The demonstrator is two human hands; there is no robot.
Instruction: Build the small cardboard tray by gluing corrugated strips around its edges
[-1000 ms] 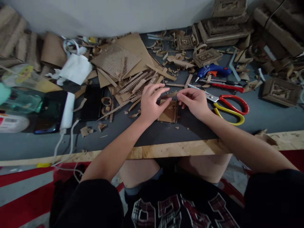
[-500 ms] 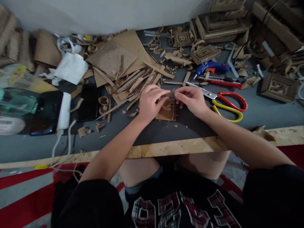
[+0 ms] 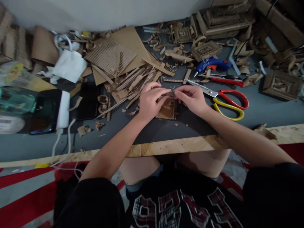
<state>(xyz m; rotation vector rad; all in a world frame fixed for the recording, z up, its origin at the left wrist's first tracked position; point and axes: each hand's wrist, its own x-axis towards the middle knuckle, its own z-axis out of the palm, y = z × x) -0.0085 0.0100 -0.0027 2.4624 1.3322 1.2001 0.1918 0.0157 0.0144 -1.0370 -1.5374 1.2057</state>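
Note:
A small square cardboard piece point(image 3: 167, 110) with a corrugated edge lies flat on the dark table in front of me. Over its far edge, my left hand point(image 3: 152, 100) has its thumb and fingers pinched on a small cardboard strip. From the right, my right hand point(image 3: 191, 98) is closed at the fingertips around the other end of that strip, close to the left fingertips. The strip is mostly hidden by the fingers. Scissors point(image 3: 213, 94) with one red and one yellow handle lie just right of my right hand.
A blue glue gun point(image 3: 212, 65) and a red cutter point(image 3: 226, 81) lie beyond the scissors. Corrugated scraps point(image 3: 133, 82) are heaped at the back left. Small cardboard trays point(image 3: 282, 85) stand on the right. Phones point(image 3: 45, 110) and a white power bank point(image 3: 63, 109) lie on the left.
The view has shifted slightly. Both hands keep nearly the same place and pinch, with the fingertips a little changed around the strip.

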